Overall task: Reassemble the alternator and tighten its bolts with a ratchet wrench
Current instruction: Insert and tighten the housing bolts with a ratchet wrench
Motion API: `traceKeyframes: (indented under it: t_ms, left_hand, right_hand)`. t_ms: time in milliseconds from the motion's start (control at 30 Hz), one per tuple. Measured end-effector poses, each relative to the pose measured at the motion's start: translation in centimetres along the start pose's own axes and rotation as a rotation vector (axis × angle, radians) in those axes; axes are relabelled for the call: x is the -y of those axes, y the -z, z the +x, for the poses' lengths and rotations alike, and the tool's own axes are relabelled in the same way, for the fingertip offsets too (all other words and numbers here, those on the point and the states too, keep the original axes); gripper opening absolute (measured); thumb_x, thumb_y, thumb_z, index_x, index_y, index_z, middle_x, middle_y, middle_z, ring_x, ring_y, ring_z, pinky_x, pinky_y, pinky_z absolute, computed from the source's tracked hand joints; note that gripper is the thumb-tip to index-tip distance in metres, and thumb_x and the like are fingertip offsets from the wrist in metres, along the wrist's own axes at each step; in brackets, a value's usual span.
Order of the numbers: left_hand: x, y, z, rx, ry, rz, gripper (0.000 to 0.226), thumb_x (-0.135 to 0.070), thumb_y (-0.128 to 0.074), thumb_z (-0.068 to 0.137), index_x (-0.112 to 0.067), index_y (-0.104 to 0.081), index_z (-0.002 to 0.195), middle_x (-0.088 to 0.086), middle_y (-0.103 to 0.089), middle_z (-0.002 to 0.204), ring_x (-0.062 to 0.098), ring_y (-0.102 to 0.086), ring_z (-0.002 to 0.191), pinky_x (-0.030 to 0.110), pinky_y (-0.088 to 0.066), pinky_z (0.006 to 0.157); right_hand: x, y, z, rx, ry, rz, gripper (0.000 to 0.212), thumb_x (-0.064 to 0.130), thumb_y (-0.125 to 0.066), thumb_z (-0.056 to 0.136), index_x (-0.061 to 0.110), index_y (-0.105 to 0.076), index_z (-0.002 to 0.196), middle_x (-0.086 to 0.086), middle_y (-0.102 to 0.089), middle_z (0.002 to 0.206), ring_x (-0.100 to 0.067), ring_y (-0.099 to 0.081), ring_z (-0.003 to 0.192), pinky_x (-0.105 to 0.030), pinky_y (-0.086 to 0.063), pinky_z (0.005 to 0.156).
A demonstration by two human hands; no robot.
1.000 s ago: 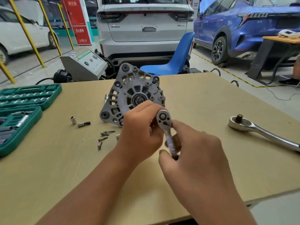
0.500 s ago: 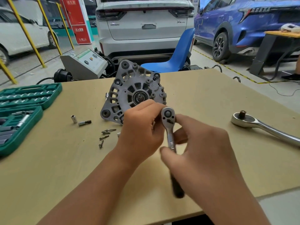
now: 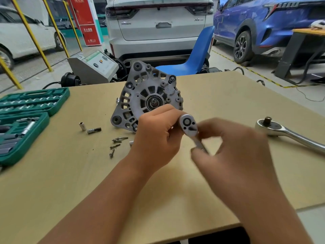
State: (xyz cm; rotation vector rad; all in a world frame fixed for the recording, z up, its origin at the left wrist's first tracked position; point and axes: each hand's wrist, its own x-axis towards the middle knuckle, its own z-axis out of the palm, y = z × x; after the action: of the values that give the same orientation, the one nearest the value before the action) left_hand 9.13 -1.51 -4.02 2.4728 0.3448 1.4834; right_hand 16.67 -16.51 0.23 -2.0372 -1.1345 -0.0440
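Both hands meet before the alternator (image 3: pixel 149 97) standing on the table (image 3: pixel 219 95): left hand (image 3: pixel 156 136) grips the small ratchet wrench (image 3: pixel 189 125) head, blurred right hand (image 3: pixel 233 147) pinches its handle.

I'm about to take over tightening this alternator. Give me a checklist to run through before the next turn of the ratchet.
1. Small ratchet held: ok, left hand at its head, right hand on the handle.
2. Socket seated on a bolt: cannot tell, left hand hides it.
3. Alternator steady: cannot tell, it stands on edge on the table.
4. Spare bolts in reach: ok, loose by the left hand.
5. Big ratchet clear of the swing: ok, apart at right.
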Motion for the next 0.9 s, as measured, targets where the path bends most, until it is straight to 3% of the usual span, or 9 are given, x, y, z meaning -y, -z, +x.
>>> traceKeyframes:
  t_ms: [100, 167, 233, 333, 400, 533, 633, 800, 900]
  left_hand:
    - [0.0, 0.2, 0.3, 0.015, -0.021, -0.001, 0.006, 0.007, -0.076, 0.087, 0.002, -0.077, 0.084, 0.006, -0.064, 0.071, 0.014, -0.052, 0.062, 0.014, -0.038, 0.06]
    - [-0.1, 0.1, 0.3, -0.015, -0.002, 0.003, 0.005, 0.001, -0.076, 0.089, 0.001, -0.077, 0.084, 0.002, -0.062, 0.07, 0.01, -0.049, 0.061, 0.011, -0.035, 0.061]
    - [-0.2, 0.0, 0.3, -0.042, 0.018, -0.004, 0.006, 0.0, -0.074, 0.089, -0.001, -0.077, 0.084, -0.002, -0.06, 0.07, 0.008, -0.047, 0.061, 0.011, -0.034, 0.061]
    - [-0.1, 0.1, 0.1, -0.026, 0.004, 0.008, 0.014, 0.014, -0.074, 0.082, 0.0, -0.076, 0.08, 0.003, -0.064, 0.07, 0.014, -0.054, 0.061, 0.021, -0.04, 0.056]
    - [0.2, 0.4, 0.2, 0.026, -0.027, -0.013, 0.017, 0.018, -0.073, 0.08, 0.002, -0.077, 0.082, 0.007, -0.067, 0.073, 0.019, -0.058, 0.063, 0.024, -0.044, 0.057]
    - [-0.1, 0.3, 0.4, 0.023, -0.011, -0.026, 0.007, 0.006, -0.079, 0.087, 0.002, -0.075, 0.082, 0.002, -0.063, 0.071, 0.012, -0.052, 0.061, 0.019, -0.04, 0.057]
    - [-0.3, 0.0, 0.6, -0.08, 0.066, -0.017, 0.018, -0.003, -0.081, 0.088, -0.003, -0.071, 0.073, -0.006, -0.053, 0.065, 0.006, -0.044, 0.057, 0.014, -0.032, 0.058]
    - [-0.1, 0.4, 0.4, 0.018, -0.012, 0.012, 0.012, 0.011, -0.075, 0.083, 0.0, -0.076, 0.081, 0.005, -0.066, 0.07, 0.016, -0.056, 0.061, 0.017, -0.04, 0.058]
    - [0.0, 0.6, 0.5, 0.068, -0.052, -0.003, 0.01, 0.011, -0.074, 0.085, 0.001, -0.077, 0.085, 0.006, -0.067, 0.074, 0.018, -0.059, 0.063, 0.024, -0.045, 0.058]
  right_hand:
    - [-0.8, 1.3, 1.2, -0.205, -0.058, -0.071, 0.035, 0.014, -0.075, 0.069, 0.031, -0.076, 0.1, 0.009, -0.071, 0.089, -0.023, -0.059, 0.079, -0.065, -0.037, 0.107]
    - [-0.7, 1.3, 1.1, -0.233, -0.034, -0.084, 0.03, 0.022, -0.072, 0.072, 0.029, -0.076, 0.1, 0.01, -0.072, 0.086, -0.022, -0.059, 0.077, -0.064, -0.037, 0.108]
    - [-0.1, 0.7, 0.4, -0.093, 0.012, -0.071, 0.024, 0.033, -0.068, 0.07, 0.03, -0.074, 0.093, 0.011, -0.071, 0.076, -0.015, -0.058, 0.066, -0.054, -0.05, 0.099]
    - [0.5, 0.0, -0.2, 0.171, 0.001, -0.003, 0.021, 0.037, -0.071, 0.069, 0.032, -0.067, 0.088, 0.011, -0.066, 0.065, -0.008, -0.061, 0.059, -0.035, -0.056, 0.065]
    - [0.0, 0.3, 0.5, 0.118, 0.004, -0.023, 0.024, 0.028, -0.073, 0.067, 0.035, -0.071, 0.089, 0.014, -0.071, 0.073, -0.016, -0.065, 0.068, -0.04, -0.056, 0.072]
    - [-0.8, 2.2, 2.0, -0.231, -0.06, -0.09, 0.033, 0.014, -0.073, 0.073, 0.032, -0.076, 0.101, 0.008, -0.072, 0.086, -0.028, -0.065, 0.083, -0.059, -0.046, 0.101]
    - [-0.2, 1.6, 1.2, -0.145, -0.027, -0.142, 0.026, 0.029, -0.075, 0.072, 0.035, -0.074, 0.097, 0.011, -0.07, 0.078, -0.021, -0.062, 0.076, -0.057, -0.048, 0.1]
    - [0.5, 1.5, 0.4, 0.144, -0.015, -0.114, 0.02, 0.037, -0.073, 0.071, 0.04, -0.069, 0.09, 0.02, -0.068, 0.075, -0.013, -0.063, 0.073, -0.044, -0.052, 0.084]
    - [0.2, 2.1, 1.2, -0.007, -0.011, -0.129, 0.026, 0.022, -0.077, 0.07, 0.039, -0.074, 0.09, 0.017, -0.07, 0.083, -0.019, -0.062, 0.078, -0.054, -0.05, 0.095]
